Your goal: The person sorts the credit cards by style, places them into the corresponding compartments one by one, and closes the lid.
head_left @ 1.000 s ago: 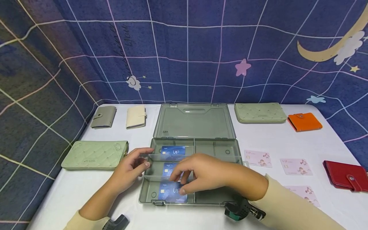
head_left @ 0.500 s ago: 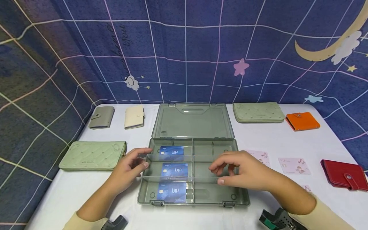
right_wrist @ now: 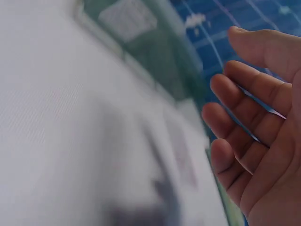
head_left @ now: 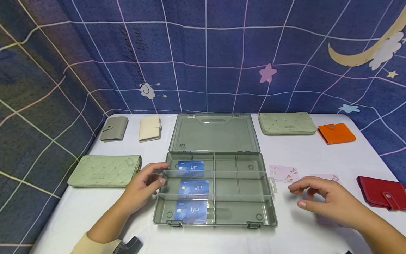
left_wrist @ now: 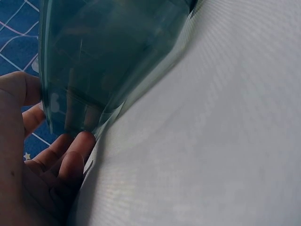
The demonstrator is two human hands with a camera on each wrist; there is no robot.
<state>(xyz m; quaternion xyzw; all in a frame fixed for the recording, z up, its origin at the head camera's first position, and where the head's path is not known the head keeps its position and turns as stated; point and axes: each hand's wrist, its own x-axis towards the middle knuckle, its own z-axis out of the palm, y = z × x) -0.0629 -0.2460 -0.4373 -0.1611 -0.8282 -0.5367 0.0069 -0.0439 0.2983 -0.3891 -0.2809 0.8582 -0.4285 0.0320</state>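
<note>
A translucent grey-green storage box (head_left: 236, 225) lies open on the table, its base split into several compartments. Blue VIP cards lie in its left column: a back card (head_left: 191, 165), a middle card (head_left: 193, 187) and a front card (head_left: 190, 211). My left hand (head_left: 142, 185) rests at the box's left edge, fingertips touching the rim and side wall (left_wrist: 84, 113). My right hand (head_left: 326, 197) hovers right of the box over pink VIP cards, fingers loosely bent, nothing held. One pink card (head_left: 283, 174) shows fully; another pink card (head_left: 331, 177) and a third are partly hidden by the hand.
Green quilted wallets stand at left (head_left: 104, 171) and back right (head_left: 287, 123). A grey card holder (head_left: 114, 128), cream card holder (head_left: 149, 128), orange card holder (head_left: 337, 134) and red wallet (head_left: 382, 193) lie around the box. A patterned curtain (head_left: 222, 53) closes the back.
My right hand has moved rightward from above the blue cards, across the box's right compartments, to above the pink cards. My left hand has stayed at the box edge.
</note>
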